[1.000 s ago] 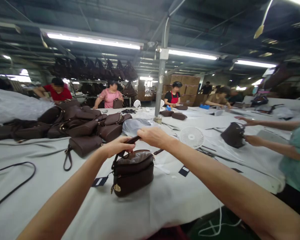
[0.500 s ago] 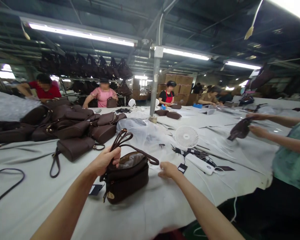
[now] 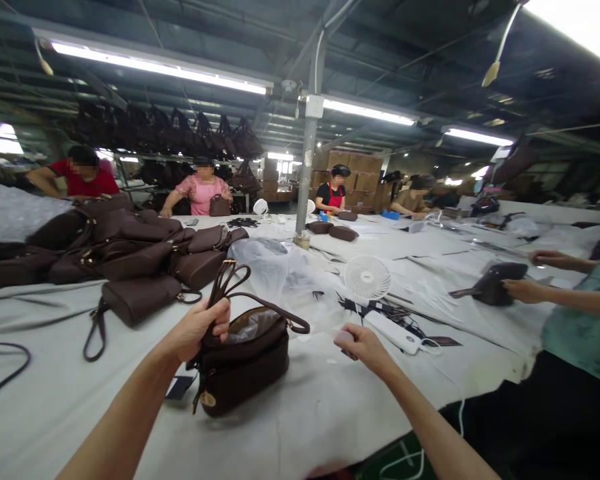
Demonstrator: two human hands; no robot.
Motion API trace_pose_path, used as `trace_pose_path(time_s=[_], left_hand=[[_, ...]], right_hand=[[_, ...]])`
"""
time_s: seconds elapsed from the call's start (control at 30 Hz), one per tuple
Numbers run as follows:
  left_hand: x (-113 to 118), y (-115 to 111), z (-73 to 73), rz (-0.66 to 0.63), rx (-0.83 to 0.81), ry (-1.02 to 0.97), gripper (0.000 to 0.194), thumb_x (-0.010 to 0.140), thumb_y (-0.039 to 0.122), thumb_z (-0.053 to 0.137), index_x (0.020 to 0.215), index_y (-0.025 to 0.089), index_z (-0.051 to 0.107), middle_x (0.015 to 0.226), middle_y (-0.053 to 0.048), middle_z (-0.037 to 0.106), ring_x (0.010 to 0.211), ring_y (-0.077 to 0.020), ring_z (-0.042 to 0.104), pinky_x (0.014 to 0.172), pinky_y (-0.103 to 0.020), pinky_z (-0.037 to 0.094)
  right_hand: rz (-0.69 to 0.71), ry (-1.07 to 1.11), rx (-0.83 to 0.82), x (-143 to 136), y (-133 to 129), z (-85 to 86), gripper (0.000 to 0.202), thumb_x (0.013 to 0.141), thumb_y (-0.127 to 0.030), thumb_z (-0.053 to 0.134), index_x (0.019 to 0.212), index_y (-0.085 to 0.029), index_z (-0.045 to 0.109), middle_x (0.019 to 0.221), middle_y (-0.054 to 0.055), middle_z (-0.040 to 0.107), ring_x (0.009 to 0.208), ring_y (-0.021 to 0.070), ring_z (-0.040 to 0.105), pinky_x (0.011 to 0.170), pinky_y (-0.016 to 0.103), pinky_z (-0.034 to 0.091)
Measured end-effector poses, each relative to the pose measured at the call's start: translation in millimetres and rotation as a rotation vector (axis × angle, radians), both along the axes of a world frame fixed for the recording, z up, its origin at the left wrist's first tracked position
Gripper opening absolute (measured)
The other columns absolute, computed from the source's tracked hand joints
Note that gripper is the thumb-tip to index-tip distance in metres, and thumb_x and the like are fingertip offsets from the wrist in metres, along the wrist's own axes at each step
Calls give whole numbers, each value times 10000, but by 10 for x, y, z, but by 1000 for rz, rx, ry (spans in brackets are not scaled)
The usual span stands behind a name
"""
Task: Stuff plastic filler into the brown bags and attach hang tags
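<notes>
My left hand [image 3: 200, 330] is closed around the strap of a dark brown handbag [image 3: 250, 373] at the bag's left end. The bag stands on the table with its top open, and crumpled clear plastic [image 3: 253, 325] shows inside. A round light emblem [image 3: 209, 399] sits on its lower front corner. To the right of the bag and apart from it, my right hand [image 3: 367, 348] pinches a small whitish piece [image 3: 343, 339]; its exact kind is unclear. A dark tag [image 3: 180, 387] lies left of the bag.
A heap of brown bags [image 3: 130, 243] covers the table's left side. A white fan [image 3: 367, 278], black tags and a white power bank-like block [image 3: 393, 331] with a cable lie to the right. A post [image 3: 306, 173] rises mid-table. A co-worker's hands [image 3: 523, 291] hold a dark bag.
My right hand has moved slightly right and lifted, now with the small whitish piece in its fingers. My left hand still grips the strap. The co-worker's bag at right has shifted right.
</notes>
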State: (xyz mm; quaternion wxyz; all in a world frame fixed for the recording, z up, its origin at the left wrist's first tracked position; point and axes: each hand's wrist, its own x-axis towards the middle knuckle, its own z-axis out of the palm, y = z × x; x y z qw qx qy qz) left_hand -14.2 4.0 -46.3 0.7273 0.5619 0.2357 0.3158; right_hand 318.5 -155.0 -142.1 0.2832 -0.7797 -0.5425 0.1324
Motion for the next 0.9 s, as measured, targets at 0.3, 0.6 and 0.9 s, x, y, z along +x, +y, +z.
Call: trace_pose_path(time_s=[0.3, 0.6, 0.9], left_hand=[[77, -90, -36, -23, -6, 3, 527, 651, 528, 801, 640, 175, 410, 543, 92, 342, 445, -36, 302, 417, -184, 403], [66, -118, -23, -3, 23, 19, 550, 633, 547, 796, 659, 189, 379, 552, 96, 350, 444, -35, 315, 421, -181, 383], [68, -47, -80, -65, 27, -16, 508, 693, 516, 752, 684, 199, 356, 559, 102, 338, 445, -36, 313, 432, -178, 370]], right_hand=[[28, 574, 486, -416, -398, 488, 223, 686, -348, 728, 728, -183, 584, 643, -32, 568, 617, 137, 517, 583, 261, 419], [134, 982, 470, -843, -350, 758, 246, 688, -347, 769, 779, -176, 616, 704, -16, 634, 633, 142, 620, 669, 293, 513], [175, 861, 347, -1120, -248, 835, 281, 733, -411, 681, 789, -198, 506, 594, -16, 624, 480, 126, 552, 438, 218, 395]])
